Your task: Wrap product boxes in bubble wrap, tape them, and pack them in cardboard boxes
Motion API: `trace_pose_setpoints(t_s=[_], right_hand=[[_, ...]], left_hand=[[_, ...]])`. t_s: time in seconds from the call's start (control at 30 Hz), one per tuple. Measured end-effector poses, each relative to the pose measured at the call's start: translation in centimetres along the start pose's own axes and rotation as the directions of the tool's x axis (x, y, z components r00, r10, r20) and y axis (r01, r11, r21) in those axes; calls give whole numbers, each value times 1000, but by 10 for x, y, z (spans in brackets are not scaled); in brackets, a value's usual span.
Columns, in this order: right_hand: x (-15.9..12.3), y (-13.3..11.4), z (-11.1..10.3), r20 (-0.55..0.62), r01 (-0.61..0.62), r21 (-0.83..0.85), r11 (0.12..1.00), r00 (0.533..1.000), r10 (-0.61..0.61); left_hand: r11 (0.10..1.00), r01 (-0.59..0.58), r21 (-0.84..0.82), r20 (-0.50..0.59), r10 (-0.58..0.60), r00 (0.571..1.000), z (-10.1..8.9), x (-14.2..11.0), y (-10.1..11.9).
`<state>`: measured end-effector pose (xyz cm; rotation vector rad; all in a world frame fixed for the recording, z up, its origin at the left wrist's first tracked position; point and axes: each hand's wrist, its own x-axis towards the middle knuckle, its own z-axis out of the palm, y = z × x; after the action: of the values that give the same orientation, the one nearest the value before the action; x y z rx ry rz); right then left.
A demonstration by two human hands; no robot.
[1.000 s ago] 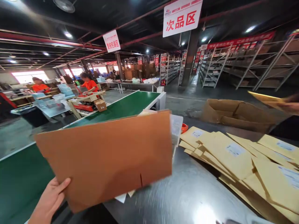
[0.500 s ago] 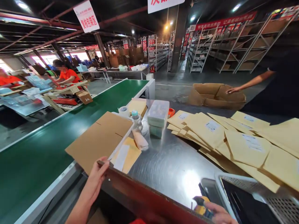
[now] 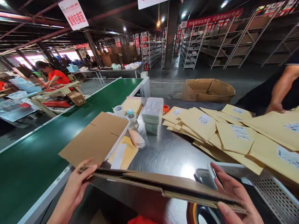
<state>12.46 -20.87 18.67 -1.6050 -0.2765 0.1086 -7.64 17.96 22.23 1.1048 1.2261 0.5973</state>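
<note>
I hold a flattened cardboard box (image 3: 163,186) level and edge-on over the near edge of the steel table (image 3: 168,155). My left hand (image 3: 78,183) grips its left end with fingers curled over the top. My right hand (image 3: 233,196) clasps its right end, thumb below and fingers above. Another flat brown carton (image 3: 95,138) lies on a white tray just beyond my left hand.
Several yellow padded envelopes (image 3: 224,130) cover the table's right side. A stack of clear boxes (image 3: 153,113), a bottle (image 3: 132,116) and tape sit mid-table. Green conveyor (image 3: 35,155) runs left. A white mesh basket (image 3: 263,189) is near right. A co-worker's arm (image 3: 279,90) reaches in.
The carton I held upright in my left hand has been lowered flat to edge-on. My right hand has come up and taken its right end. The co-worker's arm moved from the floor box to the envelopes.
</note>
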Motion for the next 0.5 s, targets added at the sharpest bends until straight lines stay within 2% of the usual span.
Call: trace_pose_setpoints(t_s=[0.1, 0.2, 0.23, 0.3, 0.33, 0.4, 0.5], right_hand=[[11, -1, 0, 170, 51, 41, 998, 984, -57], [23, 8, 13, 344, 38, 101, 994, 936, -70], [27, 13, 20, 375, 15, 129, 992, 925, -63], [36, 25, 32, 332, -46, 212, 976, 943, -28], [40, 33, 36, 274, -82, 252, 964, 962, 11], [44, 49, 39, 187, -186, 289, 939, 973, 135], [39, 68, 34, 215, -334, 179, 925, 931, 295]], left_hand=[[996, 48, 79, 101, -56, 993, -4, -1, -4], [992, 81, 94, 237, -101, 966, 5, -12, -17], [992, 79, 97, 276, -103, 956, 9, -16, -21], [984, 83, 161, 359, -136, 923, 13, -23, -27], [973, 95, 210, 409, -176, 895, 13, -25, -28], [941, 123, 314, 533, -282, 797, 11, -23, -27], [928, 53, 370, 709, -318, 630, 11, -12, -28]])
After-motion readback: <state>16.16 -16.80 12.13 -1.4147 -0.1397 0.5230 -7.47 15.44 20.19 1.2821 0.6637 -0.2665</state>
